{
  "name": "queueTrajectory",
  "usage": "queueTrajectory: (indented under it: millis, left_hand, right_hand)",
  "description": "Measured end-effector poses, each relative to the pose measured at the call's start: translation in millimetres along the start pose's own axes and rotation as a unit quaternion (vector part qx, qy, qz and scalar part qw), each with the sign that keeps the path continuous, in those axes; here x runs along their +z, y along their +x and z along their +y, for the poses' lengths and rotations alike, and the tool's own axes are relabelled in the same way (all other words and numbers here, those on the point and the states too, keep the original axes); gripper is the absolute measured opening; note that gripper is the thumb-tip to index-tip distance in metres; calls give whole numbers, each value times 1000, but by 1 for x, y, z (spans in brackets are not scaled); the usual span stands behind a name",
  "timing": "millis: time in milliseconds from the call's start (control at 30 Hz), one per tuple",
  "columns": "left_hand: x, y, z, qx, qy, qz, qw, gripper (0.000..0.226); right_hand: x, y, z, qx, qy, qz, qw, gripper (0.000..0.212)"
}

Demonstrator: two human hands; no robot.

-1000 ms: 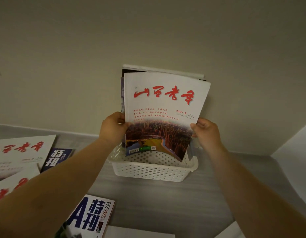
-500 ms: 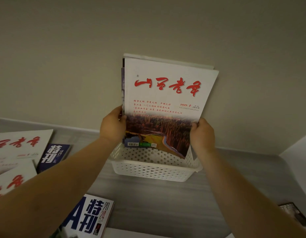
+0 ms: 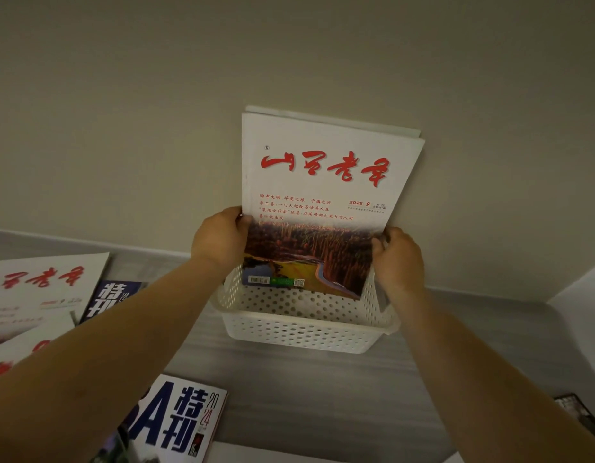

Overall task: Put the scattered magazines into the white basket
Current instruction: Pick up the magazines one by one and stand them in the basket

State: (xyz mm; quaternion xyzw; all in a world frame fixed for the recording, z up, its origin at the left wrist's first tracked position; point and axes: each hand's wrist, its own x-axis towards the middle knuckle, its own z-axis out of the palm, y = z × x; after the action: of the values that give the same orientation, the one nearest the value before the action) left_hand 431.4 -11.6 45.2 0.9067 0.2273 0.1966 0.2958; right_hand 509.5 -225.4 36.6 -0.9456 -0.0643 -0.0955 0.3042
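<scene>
A white perforated basket (image 3: 303,332) stands on the grey table against the wall. Upright in it is a stack of magazines; the front one (image 3: 323,182) is white with red calligraphy and a reddish field photo. My left hand (image 3: 221,240) grips the stack's left edge and my right hand (image 3: 398,259) grips its right edge. The front magazine's lower edge sits inside the basket, above its floor. Other magazines behind it show only as top edges.
Scattered magazines lie on the table: white ones with red script at the left (image 3: 39,289), a dark blue one (image 3: 109,299) beside them, a blue-lettered one near the front (image 3: 179,422), and a dark one at the right edge (image 3: 580,416). A white panel rises at the right.
The view has shifted, so the basket and the magazine stack appear slightly to the right. The front magazine now lines up with those behind it. Both hands keep their grip.
</scene>
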Motion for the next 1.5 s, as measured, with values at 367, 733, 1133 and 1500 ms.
queueTrajectory:
  millis: [367, 733, 1133, 1500]
  left_hand:
    - [-58, -135, -27, 18, -77, -46, 996, 39]
    - [-78, -327, -106, 36, 200, -234, 951, 83]
    - [-66, -334, -116, 35, 189, -205, 960, 107]
    - [-66, -334, -115, 34, 203, -218, 954, 119]
  right_hand:
    - [-41, -102, 7, -73, 116, 150, 979, 38]
    - [-4, -225, 38, -1, -10, -340, 941, 60]
    - [-22, -217, 15, 28, -109, -482, 869, 34]
    - [-63, -219, 6, -4, 2, -438, 899, 24]
